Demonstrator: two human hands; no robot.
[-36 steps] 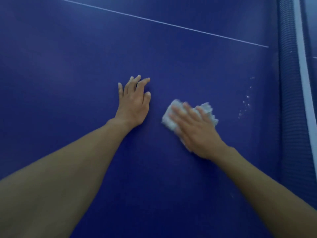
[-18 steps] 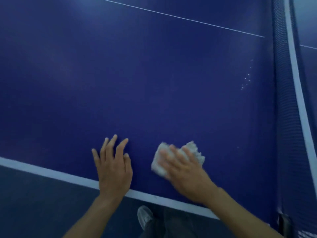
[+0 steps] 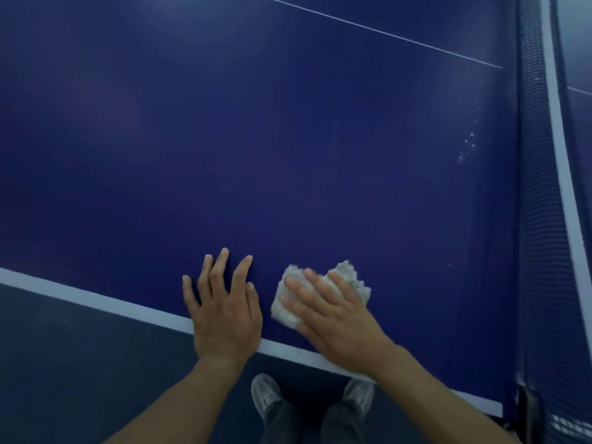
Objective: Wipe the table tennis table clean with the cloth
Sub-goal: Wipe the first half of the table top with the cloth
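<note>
The dark blue table tennis table (image 3: pixel 256 155) fills most of the head view, its white edge line running along the near side. My right hand (image 3: pixel 336 322) lies flat on a folded whitish cloth (image 3: pixel 347 277), pressing it onto the table close to the near edge. The cloth's far and left parts stick out from under the fingers. My left hand (image 3: pixel 224 312) rests flat on the table beside it, fingers spread, palm over the white edge line, holding nothing. A trail of small white specks (image 3: pixel 467 145) sits on the surface far right, near the net.
The net (image 3: pixel 538 187) with its white top band runs along the right side, a clamp at its near end. A thin white centre line (image 3: pixel 384 33) crosses the far part of the table. My two shoes (image 3: pixel 266 395) stand on the dark floor below the edge.
Both hands and the cloth have come back from the middle of the table to the near edge. The edge line, floor and shoes have come into view.
</note>
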